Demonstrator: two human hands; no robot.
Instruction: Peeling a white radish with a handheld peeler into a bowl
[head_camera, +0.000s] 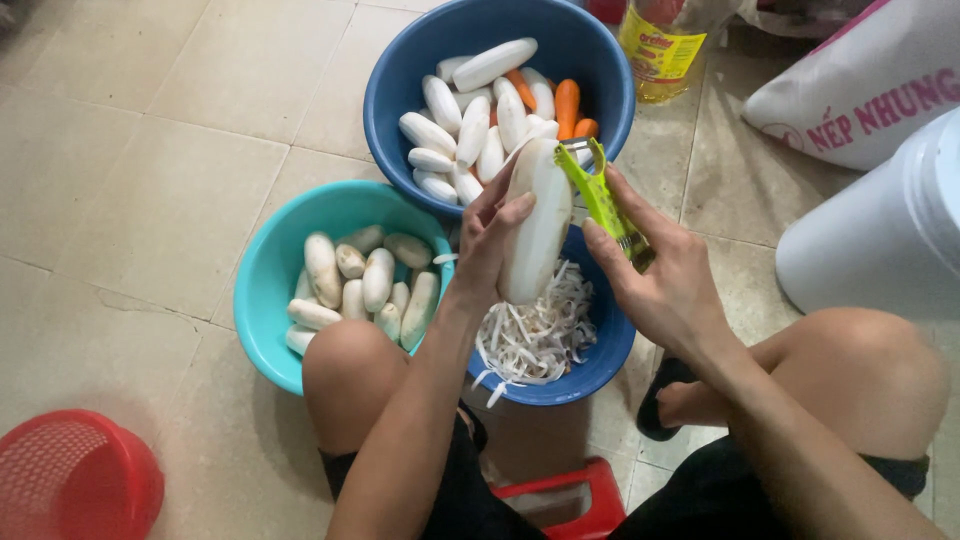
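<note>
The left hand (490, 235) is clamped on a white radish (538, 225) over the peelings bowl (600, 365), the right hand (660, 285) closed on a green peeler (598, 195) at its top; many peeled radishes fill the blue bowl (395, 95), a dozen unpeeled wait in the teal bowl (265, 290).

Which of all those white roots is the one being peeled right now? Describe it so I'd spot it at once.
Find the blue bowl of white peelings nearest the person's knees. Right above it, the left hand holds one long white root upright, while the right hand sets a green peeler against its top. It is the only root held in the air; the others lie in the teal basin and the far blue basin.
</note>
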